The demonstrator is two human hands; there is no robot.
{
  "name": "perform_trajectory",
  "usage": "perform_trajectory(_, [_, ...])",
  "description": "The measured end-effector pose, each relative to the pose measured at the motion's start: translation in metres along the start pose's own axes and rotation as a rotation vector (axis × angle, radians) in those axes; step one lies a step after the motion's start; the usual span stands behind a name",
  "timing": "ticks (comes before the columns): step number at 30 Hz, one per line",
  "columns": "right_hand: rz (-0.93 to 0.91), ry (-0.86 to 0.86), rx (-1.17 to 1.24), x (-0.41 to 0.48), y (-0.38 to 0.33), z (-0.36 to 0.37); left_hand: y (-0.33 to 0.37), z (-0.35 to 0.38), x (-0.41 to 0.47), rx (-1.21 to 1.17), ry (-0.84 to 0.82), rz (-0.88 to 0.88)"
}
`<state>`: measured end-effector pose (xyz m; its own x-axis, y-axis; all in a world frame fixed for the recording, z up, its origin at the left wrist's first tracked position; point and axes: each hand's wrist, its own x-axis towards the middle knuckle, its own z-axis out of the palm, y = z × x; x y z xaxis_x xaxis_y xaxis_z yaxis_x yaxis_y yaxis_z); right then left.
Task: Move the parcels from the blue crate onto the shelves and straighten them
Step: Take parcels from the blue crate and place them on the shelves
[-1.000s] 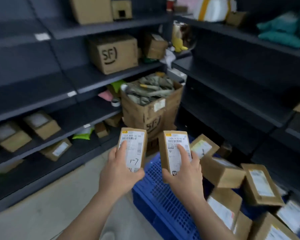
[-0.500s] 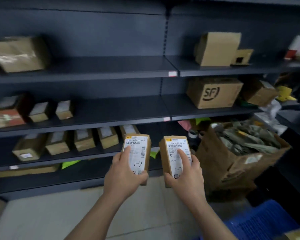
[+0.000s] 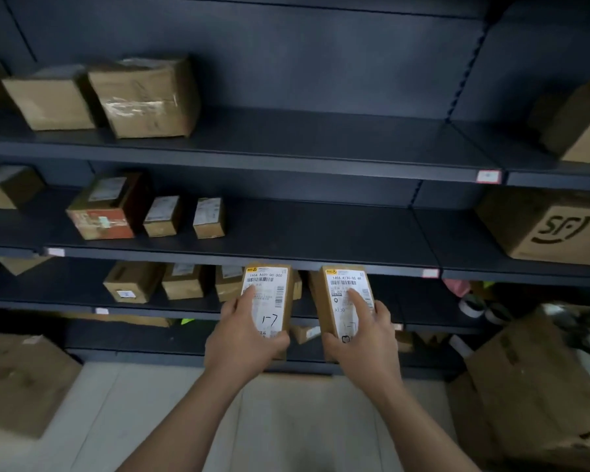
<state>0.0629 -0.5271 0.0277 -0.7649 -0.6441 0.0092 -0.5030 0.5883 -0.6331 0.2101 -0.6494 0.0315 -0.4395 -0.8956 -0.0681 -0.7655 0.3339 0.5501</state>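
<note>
My left hand [image 3: 244, 338] grips a small brown parcel [image 3: 271, 294] with a white label marked "1-7". My right hand [image 3: 363, 338] holds a second small labelled parcel [image 3: 341, 287], index finger laid across its label. Both parcels are held upright side by side in front of the dark shelves [image 3: 286, 257], level with the third shelf down, where a row of small parcels [image 3: 184, 282] stands. The shelf above carries two small parcels [image 3: 184, 216] beside a red-marked box [image 3: 106, 209]. The blue crate is out of view.
Two larger boxes [image 3: 116, 97] sit on the upper shelf at left. An SF-printed box [image 3: 549, 229] stands on the middle shelf at right. A big open carton [image 3: 539, 396] is on the floor at right and another carton [image 3: 21, 383] at left.
The view has swung left from the blue crate to face the shelves. Both hands, each holding its parcel, have moved closer to the shelving.
</note>
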Motion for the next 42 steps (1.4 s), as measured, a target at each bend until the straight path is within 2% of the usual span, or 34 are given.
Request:
perform_trajectory(15, [-0.094, -0.163, -0.108, 0.198, -0.033, 0.075, -0.008, 0.027, 0.200, -0.007, -0.034, -0.222])
perform_trajectory(24, [-0.097, -0.149, -0.189, 0.259, -0.045, 0.119, -0.019, 0.046, 0.313, 0.054, -0.080, -0.185])
perform_trajectory(30, [-0.008, -0.111, -0.175, 0.285, -0.045, 0.153, -0.032, 0.071, 0.377, 0.104, -0.174, -0.154])
perform_trajectory(42, [0.029, -0.100, -0.217, 0.327, -0.049, 0.196, -0.049, 0.085, 0.424, 0.109, -0.124, -0.086])
